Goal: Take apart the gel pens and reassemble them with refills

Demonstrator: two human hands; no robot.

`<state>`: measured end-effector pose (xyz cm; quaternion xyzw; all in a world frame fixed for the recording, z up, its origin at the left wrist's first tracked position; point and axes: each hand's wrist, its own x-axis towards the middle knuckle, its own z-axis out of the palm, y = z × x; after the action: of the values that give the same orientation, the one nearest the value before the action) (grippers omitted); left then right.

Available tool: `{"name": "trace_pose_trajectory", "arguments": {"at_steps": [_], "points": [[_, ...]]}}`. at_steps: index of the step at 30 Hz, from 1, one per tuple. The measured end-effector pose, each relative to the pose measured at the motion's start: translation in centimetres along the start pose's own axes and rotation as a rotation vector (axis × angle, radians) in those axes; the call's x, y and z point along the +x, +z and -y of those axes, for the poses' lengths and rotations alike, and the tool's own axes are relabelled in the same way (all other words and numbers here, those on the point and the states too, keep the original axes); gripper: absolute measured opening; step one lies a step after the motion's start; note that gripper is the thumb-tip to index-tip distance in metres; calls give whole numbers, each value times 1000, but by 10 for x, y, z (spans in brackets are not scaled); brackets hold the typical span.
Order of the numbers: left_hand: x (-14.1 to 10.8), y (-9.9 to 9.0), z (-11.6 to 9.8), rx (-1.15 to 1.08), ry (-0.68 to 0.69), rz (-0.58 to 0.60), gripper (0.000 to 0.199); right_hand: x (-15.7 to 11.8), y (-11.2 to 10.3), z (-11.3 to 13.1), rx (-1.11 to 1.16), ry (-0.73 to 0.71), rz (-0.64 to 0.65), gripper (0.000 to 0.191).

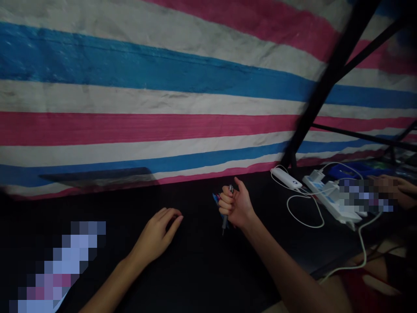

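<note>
Your right hand (pixel 237 205) curls its fingers around a slim pen (pixel 224 221), thumb raised, with the tip pointing down over the black tabletop (pixel 202 265), between your left hand (pixel 159 232), whose fingers bend loosely together with the thumb near them, and the white power strip (pixel 340 213).

Tarpaulin (pixel 130 129), across upper frame: white, blue and pink bands, near-horizontal. Pole (pixel 322 89), upper right: black. Tabletop (pixel 202 278), lower frame: black. Pen (pixel 225 221), just below centre: grey, silvery top. Power strip (pixel 334 208), right of frame: white, blue patches. Garment (pixel 361 289), lower right: dark red.
</note>
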<state>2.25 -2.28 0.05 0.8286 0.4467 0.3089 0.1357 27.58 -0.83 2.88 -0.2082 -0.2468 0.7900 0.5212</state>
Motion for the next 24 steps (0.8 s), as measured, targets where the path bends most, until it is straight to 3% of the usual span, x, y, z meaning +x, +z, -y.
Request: {"name": "trace_pose_trajectory", "arguments": {"at_steps": [9,16,24], "points": [[-1,3,4,-6,-7,19,22,1,-3,-2,53,12,25,49],[0,0,3,31,-20,9,22,5,-4,-3,61,30,-1,34],[0,-1,4,33,-17,1,23,6,-6,-7,51,44,-37,41]]}}
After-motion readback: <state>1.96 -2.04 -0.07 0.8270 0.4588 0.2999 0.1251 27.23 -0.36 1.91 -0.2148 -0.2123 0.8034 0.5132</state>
